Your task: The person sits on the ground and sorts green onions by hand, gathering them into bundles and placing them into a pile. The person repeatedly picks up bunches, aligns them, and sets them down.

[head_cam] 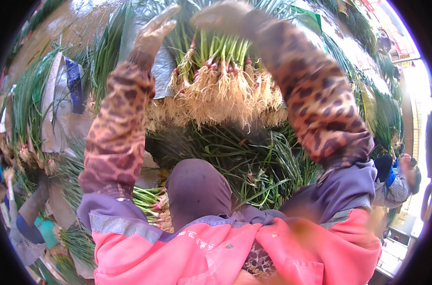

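Before me lies a thick pile of green onions (219, 67) with reddish bulbs and long pale roots, the roots pointing towards me. My left hand (155, 32), in a dirty light glove, is raised at the pile's upper left with its fingers apart and nothing in them. My right hand (221, 16) is blurred by motion over the green stalks at the top; whether its fingers hold any stalks cannot be told. Leopard-patterned sleeves cover both forearms. Under the pile shows silvery plastic sheeting (164, 71). The upper leaves are partly hidden by my right hand.
Loose green leaves (237, 153) lie between the pile and my knee. More onion bunches (30, 107) stand at the left, beside a pale sack (55, 107). Another bundle (150, 205) is by my left side. Other people sit at the far right (394, 185) and lower left (25, 228).
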`<state>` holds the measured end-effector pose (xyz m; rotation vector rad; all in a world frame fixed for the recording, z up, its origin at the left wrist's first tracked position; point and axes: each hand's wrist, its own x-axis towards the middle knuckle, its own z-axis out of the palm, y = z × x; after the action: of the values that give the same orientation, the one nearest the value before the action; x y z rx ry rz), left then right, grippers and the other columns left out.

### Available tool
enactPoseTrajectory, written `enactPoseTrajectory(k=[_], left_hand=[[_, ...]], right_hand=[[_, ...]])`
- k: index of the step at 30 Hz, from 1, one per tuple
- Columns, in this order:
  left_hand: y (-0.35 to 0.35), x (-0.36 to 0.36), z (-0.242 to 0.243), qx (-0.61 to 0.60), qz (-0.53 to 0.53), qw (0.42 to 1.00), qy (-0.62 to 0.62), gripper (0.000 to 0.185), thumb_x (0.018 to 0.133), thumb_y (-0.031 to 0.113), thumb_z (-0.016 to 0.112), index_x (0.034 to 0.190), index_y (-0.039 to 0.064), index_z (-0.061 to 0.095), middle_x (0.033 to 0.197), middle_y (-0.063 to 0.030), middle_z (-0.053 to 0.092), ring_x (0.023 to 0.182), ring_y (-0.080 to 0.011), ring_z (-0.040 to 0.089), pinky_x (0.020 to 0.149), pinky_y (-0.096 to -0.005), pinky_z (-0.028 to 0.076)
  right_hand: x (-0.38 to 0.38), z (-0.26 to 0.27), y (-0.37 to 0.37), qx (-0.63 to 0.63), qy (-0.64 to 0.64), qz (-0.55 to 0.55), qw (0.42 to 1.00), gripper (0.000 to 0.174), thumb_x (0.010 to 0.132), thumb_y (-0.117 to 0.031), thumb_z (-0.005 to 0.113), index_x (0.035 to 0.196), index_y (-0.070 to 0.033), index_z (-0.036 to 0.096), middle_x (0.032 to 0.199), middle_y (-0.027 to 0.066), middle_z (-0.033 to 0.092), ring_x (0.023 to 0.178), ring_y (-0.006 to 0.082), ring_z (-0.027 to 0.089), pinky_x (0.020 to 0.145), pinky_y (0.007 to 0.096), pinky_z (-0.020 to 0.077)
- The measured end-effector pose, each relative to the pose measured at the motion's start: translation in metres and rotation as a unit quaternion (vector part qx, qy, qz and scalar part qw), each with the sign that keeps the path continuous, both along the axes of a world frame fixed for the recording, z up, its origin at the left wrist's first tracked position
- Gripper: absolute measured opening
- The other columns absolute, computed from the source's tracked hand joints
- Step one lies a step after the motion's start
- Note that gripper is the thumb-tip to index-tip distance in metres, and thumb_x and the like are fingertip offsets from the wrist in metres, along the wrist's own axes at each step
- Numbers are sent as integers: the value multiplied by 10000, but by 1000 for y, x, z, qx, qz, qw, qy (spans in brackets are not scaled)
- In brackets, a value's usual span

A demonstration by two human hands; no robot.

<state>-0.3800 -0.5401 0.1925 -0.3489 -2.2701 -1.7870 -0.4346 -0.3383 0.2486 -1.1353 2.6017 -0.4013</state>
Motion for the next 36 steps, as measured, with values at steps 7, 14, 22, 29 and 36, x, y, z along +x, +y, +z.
enactPoseTrajectory(k=[7, 14, 22, 29, 36], left_hand=[[103, -64, -10, -427, -182, 883, 73, 601, 796, 491, 475, 1319, 264, 285, 1434, -35, 115, 1316, -316, 32, 1026, -514, 47], [98, -67, -13, -390, -190, 897, 80, 612, 779, 477, 487, 1316, 252, 296, 1431, -44, 120, 1315, -328, 23, 1014, -535, 40], [131, -40, 14, -442, -70, 894, -35, 826, 691, 600, 541, 1341, 201, 224, 1419, -57, 152, 1317, -286, 63, 1031, -522, 39], [132, -36, 14, -471, -71, 878, -46, 821, 736, 590, 482, 1369, 202, 130, 1433, -64, 98, 1320, -281, 38, 1038, -512, 14], [137, -41, 0, -481, -72, 873, -38, 832, 742, 618, 438, 1376, 190, 112, 1437, -53, 83, 1320, -289, 33, 1032, -522, 13]], right_hand=[[187, -52, -9, 93, -49, -29, 994, 288, 795, -321, 511, 1019, -148, 564, 970, 75, 551, 900, 214, 496, 771, 405, 368], [149, -10, 51, -195, 225, -190, 936, 210, 768, -163, 571, 949, -56, 580, 768, 107, 589, 718, 254, 580, 624, 348, 484], [96, -47, 33, 171, -24, -283, 943, 365, 808, -291, 563, 1114, -98, 518, 934, 94, 615, 890, 234, 579, 815, 336, 449], [146, -17, 48, -67, -174, 140, 972, 154, 790, -157, 553, 894, -66, 620, 720, 92, 617, 637, 170, 611, 569, 296, 498], [144, -5, 61, -57, 54, -194, 978, 202, 794, -169, 567, 970, -82, 611, 783, 86, 618, 696, 199, 601, 676, 311, 490]])
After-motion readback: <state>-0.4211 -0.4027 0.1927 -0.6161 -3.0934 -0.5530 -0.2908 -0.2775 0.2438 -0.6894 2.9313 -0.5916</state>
